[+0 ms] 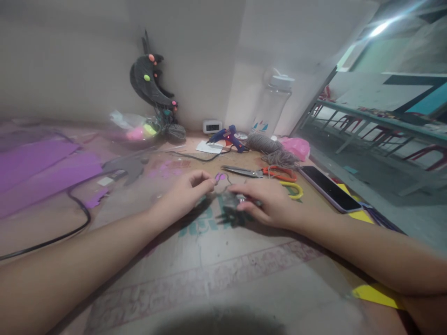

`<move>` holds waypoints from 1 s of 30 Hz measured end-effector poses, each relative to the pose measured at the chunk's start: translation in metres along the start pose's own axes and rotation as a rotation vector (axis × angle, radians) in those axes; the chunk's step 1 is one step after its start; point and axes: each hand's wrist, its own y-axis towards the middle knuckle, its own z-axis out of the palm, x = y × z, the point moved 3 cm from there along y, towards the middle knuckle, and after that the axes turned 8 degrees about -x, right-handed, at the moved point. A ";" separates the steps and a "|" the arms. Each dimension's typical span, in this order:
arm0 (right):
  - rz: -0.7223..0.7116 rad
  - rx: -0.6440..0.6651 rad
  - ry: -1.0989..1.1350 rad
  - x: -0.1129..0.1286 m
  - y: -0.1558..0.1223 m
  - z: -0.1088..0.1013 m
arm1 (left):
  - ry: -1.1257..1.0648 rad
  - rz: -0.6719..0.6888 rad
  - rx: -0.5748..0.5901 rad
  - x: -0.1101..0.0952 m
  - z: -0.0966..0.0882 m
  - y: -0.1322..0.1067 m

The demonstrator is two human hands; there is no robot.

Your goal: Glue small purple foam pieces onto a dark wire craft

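- Presently, the step in hand looks like fine fingertip work on a small purple piece (220,177), which sits between the two hands at the left fingertips, above the cardboard-brown tabletop (223,298).
- The left hand (199,186) is closed in a pinch, thumb against forefinger, and seems to have hold of the piece.
- The right hand (260,200) is partly open, thumb and forefinger slightly parted. A thin dark strand (229,179) reaches toward its forefinger; blur hides whether the hand grips it.
- My judgement is that the next move calls for a steady left pinch and a precise right fingertip grip.
- Just beyond the hands lie metal scissors with orange handles (281,173); a yellow looped handle (296,190) sits right behind the right hand, so both crowd that side.
- Farther back are a blue glue gun (228,137), a bundle of grey yarn (265,143) and a clear bottle (274,104).
- Flat purple sheets (45,167) and a black cable (86,215) occupy the left; a black-screened phone (330,188) bounds the right.
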 end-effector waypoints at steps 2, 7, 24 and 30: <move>-0.150 0.063 -0.053 0.015 0.002 0.001 | -0.015 0.018 -0.005 0.001 0.000 0.000; -0.206 0.195 -0.036 0.037 0.005 0.004 | -0.016 0.016 -0.005 0.000 0.000 0.000; 0.908 0.025 0.778 -0.008 0.006 0.028 | 0.134 0.111 0.087 -0.010 0.006 -0.011; 0.906 0.009 0.727 -0.010 0.003 0.027 | 0.151 0.125 0.114 -0.009 0.007 -0.012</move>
